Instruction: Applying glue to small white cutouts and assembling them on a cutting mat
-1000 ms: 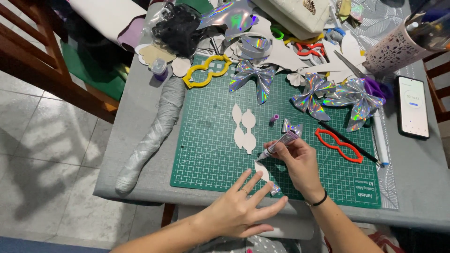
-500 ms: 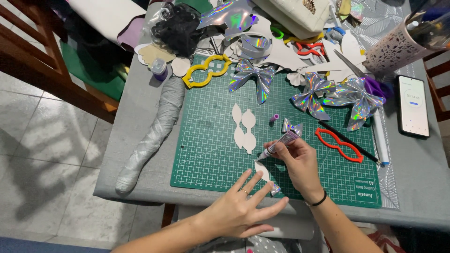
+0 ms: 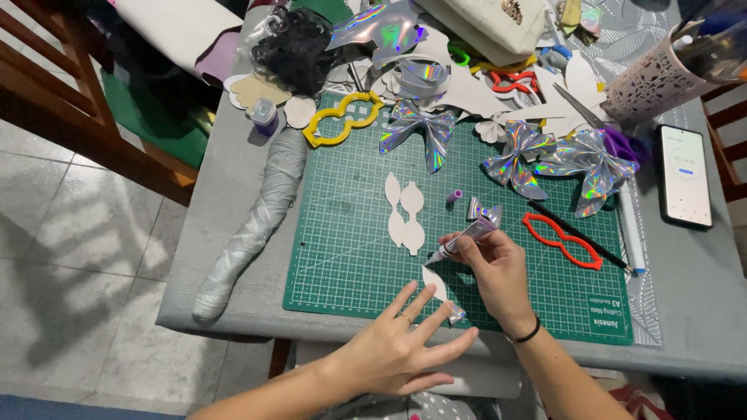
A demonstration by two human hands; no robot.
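My right hand [image 3: 498,272] grips a small silver glue tube [image 3: 467,237], its nozzle pointing down-left toward a white leaf-shaped cutout [image 3: 434,283] on the green cutting mat [image 3: 350,225]. My left hand [image 3: 397,350] rests at the mat's near edge with fingers spread, fingertips pressing a small holographic strip [image 3: 456,313] next to that cutout. A pair of white bow-shaped cutouts [image 3: 406,213] lies just above. A tiny purple cap [image 3: 454,195] and a small holographic bow piece [image 3: 484,211] sit beside the tube.
Several holographic bows [image 3: 418,129] [image 3: 591,165] lie at the mat's far side. A yellow template [image 3: 344,118] and a red template [image 3: 562,240] are on the mat. A grey rolled bundle [image 3: 253,225] lies left, a phone [image 3: 685,176] right, a patterned cup [image 3: 661,74] behind.
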